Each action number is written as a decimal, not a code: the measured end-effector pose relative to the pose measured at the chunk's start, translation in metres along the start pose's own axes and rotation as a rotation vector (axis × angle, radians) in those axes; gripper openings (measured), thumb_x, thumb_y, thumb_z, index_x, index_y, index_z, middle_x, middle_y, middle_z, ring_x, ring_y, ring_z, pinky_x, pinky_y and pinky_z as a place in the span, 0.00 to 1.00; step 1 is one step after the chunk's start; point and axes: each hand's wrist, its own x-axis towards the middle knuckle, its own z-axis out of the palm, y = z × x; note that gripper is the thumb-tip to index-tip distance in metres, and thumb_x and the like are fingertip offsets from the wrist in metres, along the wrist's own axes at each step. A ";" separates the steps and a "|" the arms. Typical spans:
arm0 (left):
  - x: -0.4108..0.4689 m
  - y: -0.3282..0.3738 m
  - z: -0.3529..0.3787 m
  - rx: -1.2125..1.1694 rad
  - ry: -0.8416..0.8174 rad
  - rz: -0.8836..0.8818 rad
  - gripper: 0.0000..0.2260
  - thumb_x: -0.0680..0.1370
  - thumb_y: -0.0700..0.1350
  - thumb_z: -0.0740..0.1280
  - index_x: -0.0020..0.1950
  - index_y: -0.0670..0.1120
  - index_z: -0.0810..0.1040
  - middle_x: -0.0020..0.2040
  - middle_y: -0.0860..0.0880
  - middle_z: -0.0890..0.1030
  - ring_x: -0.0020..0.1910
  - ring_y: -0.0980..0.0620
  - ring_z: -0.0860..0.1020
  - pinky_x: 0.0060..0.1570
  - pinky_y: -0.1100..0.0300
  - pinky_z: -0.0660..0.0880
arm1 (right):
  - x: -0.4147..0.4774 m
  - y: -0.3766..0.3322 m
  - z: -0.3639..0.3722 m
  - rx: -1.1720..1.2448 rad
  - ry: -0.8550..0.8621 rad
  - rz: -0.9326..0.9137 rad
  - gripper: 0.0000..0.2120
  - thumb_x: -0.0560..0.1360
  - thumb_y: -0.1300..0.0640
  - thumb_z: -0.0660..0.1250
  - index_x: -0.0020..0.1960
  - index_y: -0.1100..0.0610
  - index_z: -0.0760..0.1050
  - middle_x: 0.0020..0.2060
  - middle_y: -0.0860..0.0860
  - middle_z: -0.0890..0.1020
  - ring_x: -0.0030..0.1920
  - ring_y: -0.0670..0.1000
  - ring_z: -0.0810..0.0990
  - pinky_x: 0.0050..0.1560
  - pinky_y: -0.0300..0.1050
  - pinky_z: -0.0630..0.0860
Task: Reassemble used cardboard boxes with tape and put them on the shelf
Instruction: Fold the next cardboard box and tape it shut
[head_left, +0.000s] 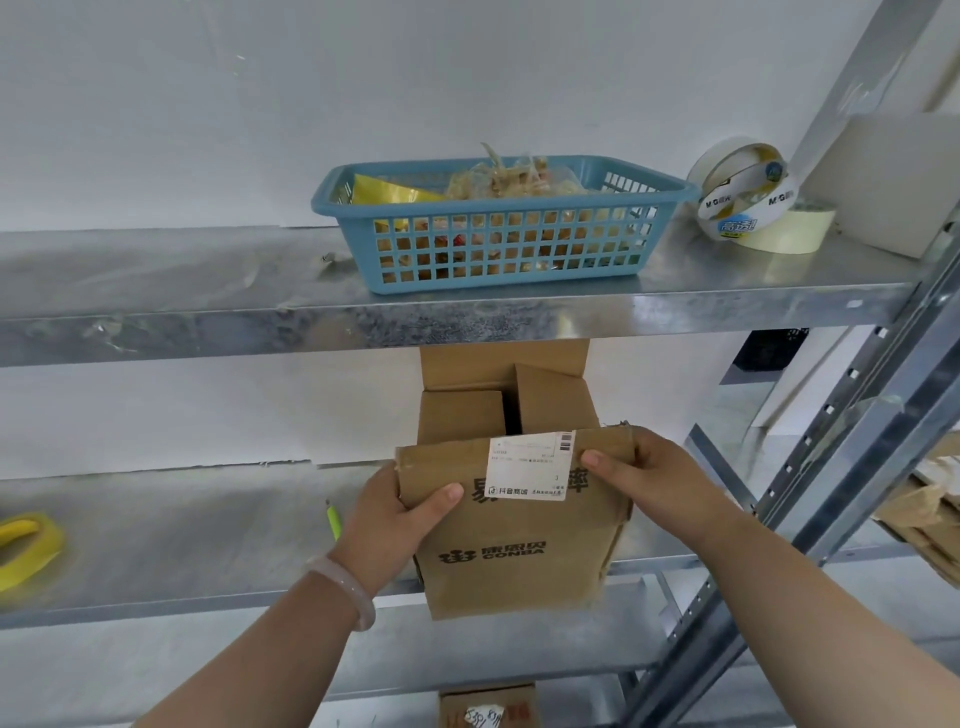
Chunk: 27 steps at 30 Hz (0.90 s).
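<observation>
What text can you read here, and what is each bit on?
"CONBA": front of the cardboard box.
"抖音商城": white label on that box; its fine print is too small.
"M&G", "高透": tape roll.
Large characters behind the label: partly covered, unreadable.
Handwritten digits on the lower box: too blurred.

The box (519, 545) is matt brown cardboard, creased, with rough, frayed edges. The label (530, 467) on its front is smooth white paper. Above the box, the shelf (156, 291) is galvanised metal with a dull, mottled sheen. The basket (498, 244) there is smooth blue plastic, and the tape (748, 202) is glossy. Left of the box, a bracelet (348, 587) looks pale and polished.
</observation>
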 end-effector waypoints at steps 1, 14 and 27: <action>0.001 -0.003 -0.002 -0.004 -0.031 -0.001 0.18 0.72 0.53 0.75 0.59 0.49 0.79 0.48 0.55 0.85 0.47 0.62 0.82 0.41 0.69 0.77 | 0.001 0.000 -0.002 -0.014 -0.019 0.007 0.20 0.69 0.38 0.72 0.58 0.45 0.80 0.50 0.39 0.85 0.52 0.40 0.83 0.55 0.39 0.78; 0.022 -0.024 -0.007 0.323 0.035 0.044 0.27 0.67 0.60 0.76 0.64 0.59 0.74 0.61 0.58 0.75 0.58 0.56 0.76 0.57 0.58 0.76 | 0.018 0.019 0.010 -0.308 0.043 0.021 0.27 0.66 0.43 0.79 0.61 0.40 0.71 0.54 0.37 0.77 0.53 0.43 0.78 0.54 0.41 0.76; 0.040 -0.048 0.004 0.375 -0.118 -0.118 0.43 0.75 0.53 0.73 0.79 0.62 0.45 0.72 0.53 0.65 0.65 0.53 0.69 0.66 0.56 0.68 | 0.049 0.035 0.009 -0.202 0.226 -0.249 0.56 0.73 0.59 0.74 0.75 0.32 0.32 0.77 0.36 0.57 0.71 0.43 0.68 0.69 0.47 0.68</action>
